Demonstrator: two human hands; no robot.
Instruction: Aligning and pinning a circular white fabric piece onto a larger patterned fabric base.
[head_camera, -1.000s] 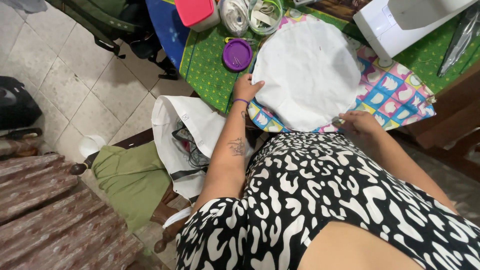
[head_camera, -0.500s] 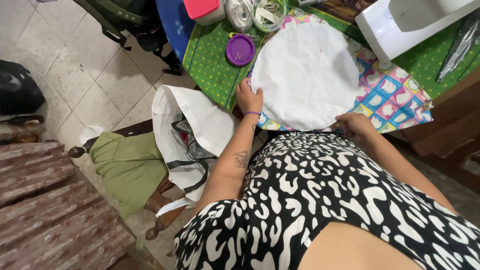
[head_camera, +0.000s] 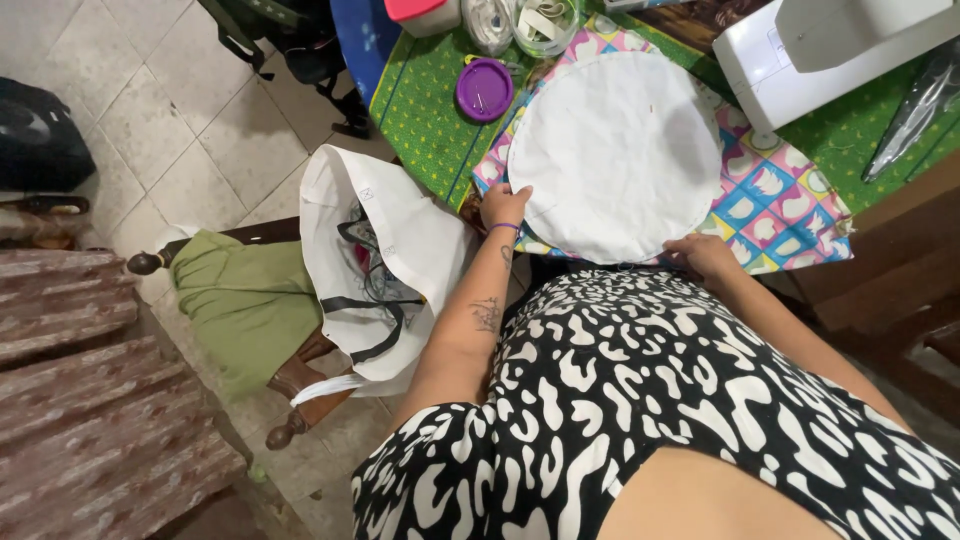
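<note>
Green tablecloth (head_camera: 420, 110), left hand (head_camera: 503, 205), right hand (head_camera: 703, 255), grips pinching white fabric circle (head_camera: 615, 150)

The counter (head_camera: 425, 120) is covered by a green patterned cloth. Near its front edge lies a patchwork fabric (head_camera: 780, 200) of bright squares, and a round white fabric piece (head_camera: 615, 150) lies flat on top of that, covering most of it. To the left of the white round, directly on the green cloth, sits a purple lid (head_camera: 484, 88). At the far edge stand two clear containers (head_camera: 520, 22) holding pale tape, with a pink-lidded box (head_camera: 425, 12) just to their left. On the far right stands a white sewing machine (head_camera: 820, 45), and a clear plastic wrapper (head_camera: 915, 105) lies beside it at the right edge
</note>
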